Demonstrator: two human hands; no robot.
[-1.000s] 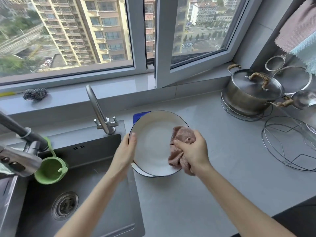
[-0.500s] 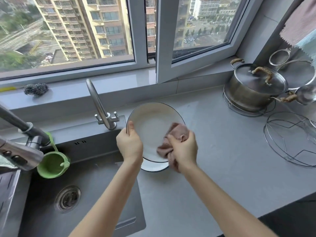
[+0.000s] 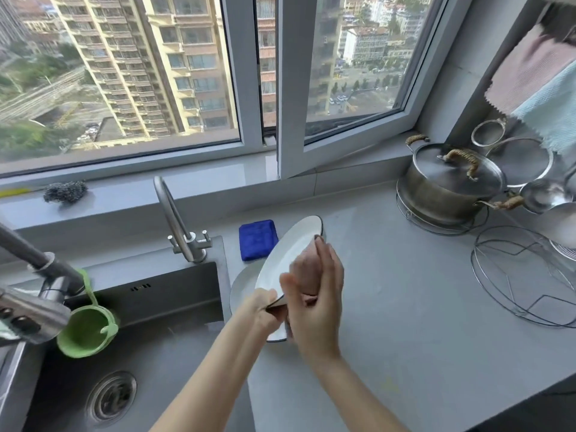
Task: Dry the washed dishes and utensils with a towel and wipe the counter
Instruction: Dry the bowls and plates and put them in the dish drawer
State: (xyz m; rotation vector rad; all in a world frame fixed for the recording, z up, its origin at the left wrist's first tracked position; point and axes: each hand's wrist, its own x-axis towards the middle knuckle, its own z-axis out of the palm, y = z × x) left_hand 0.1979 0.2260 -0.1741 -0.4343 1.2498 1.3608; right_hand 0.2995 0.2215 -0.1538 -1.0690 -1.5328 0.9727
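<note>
**Grey counter, plate on edge right of the sink**

Grey counter (image 3: 405, 322) ran under a wide window (image 3: 124, 73), with the sink (image 3: 174, 347) set into its left part.

The sink held a drain strainer (image 3: 110, 397) in its floor. A green cup (image 3: 84, 333) hung over the sink's left side from a sprayer hose (image 3: 40, 263); what it held could not be told. Far right of the sink, a lidded pot (image 3: 436, 194) stood on a wire trivet, its contents hidden. A wire rack (image 3: 523, 275) lay on the counter in front of it.

Just right of the sink, the left hand (image 3: 263, 311) gripped the near rim of a white plate (image 3: 288, 249), fingers curled under it. It held the plate steeply tilted above the counter.

The right hand (image 3: 314, 302) stood upright against the plate's right face, fingers pointing up along it and thumb toward the rim. It clamped a pink towel (image 3: 304, 269) between palm and plate.

A second plate (image 3: 241, 286) lay flat beneath them, close against the sink's right edge. A folded blue cloth (image 3: 257, 240) lay just behind it, near the faucet (image 3: 174, 219) at the sink's back edge. A scourer (image 3: 65, 191) sat on the sill behind the sink.
</note>
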